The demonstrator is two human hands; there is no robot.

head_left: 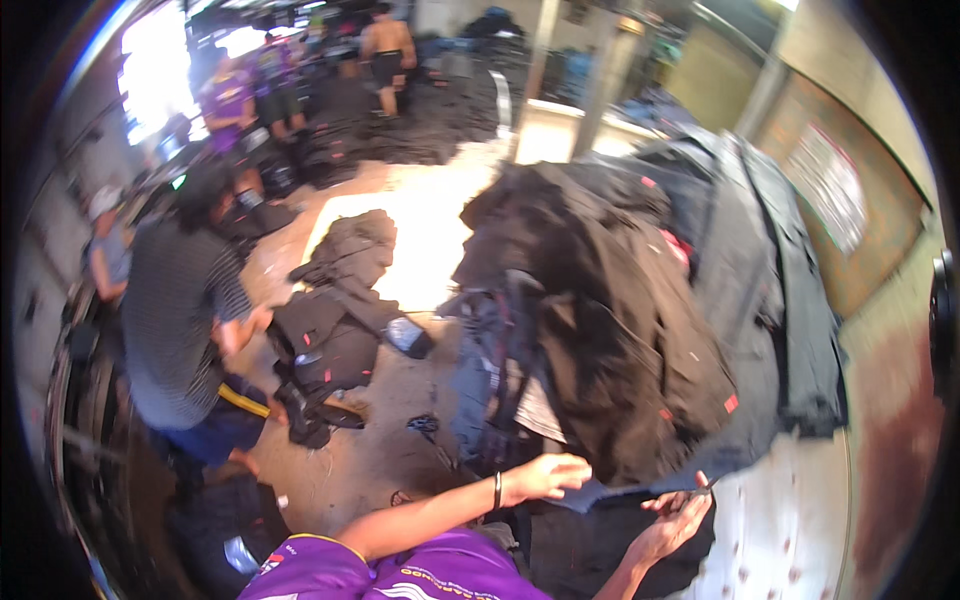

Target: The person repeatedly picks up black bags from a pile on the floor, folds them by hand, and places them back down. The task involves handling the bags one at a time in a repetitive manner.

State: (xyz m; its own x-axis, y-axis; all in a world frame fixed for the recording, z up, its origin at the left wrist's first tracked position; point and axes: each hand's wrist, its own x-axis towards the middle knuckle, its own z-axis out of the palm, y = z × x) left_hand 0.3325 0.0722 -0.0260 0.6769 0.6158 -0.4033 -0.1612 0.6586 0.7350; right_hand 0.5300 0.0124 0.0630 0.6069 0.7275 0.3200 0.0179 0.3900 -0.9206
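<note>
My left hand (548, 478) is stretched out over the near edge of a big heap of garments, its fingers extended and nothing seen in them. My right hand (678, 522) is closed at the heap's near right corner, around a small dark thing too blurred to name. Between the hands runs the edge of a blue garment (605, 494). Below it hangs black cloth (610, 550), close to my lap. Dark brown garments (600, 320) with small red tags lie on top of the heap, and grey ones (740, 250) lie along its right side.
On the left a person in a striped shirt (180, 310) bends beside a smaller pile of dark garments (335, 335). Another dark garment bundle (225, 540) lies at the lower left. Several people stand at the back. A metal post (600, 95) rises behind the heap; a pale panel (790, 510) is at right.
</note>
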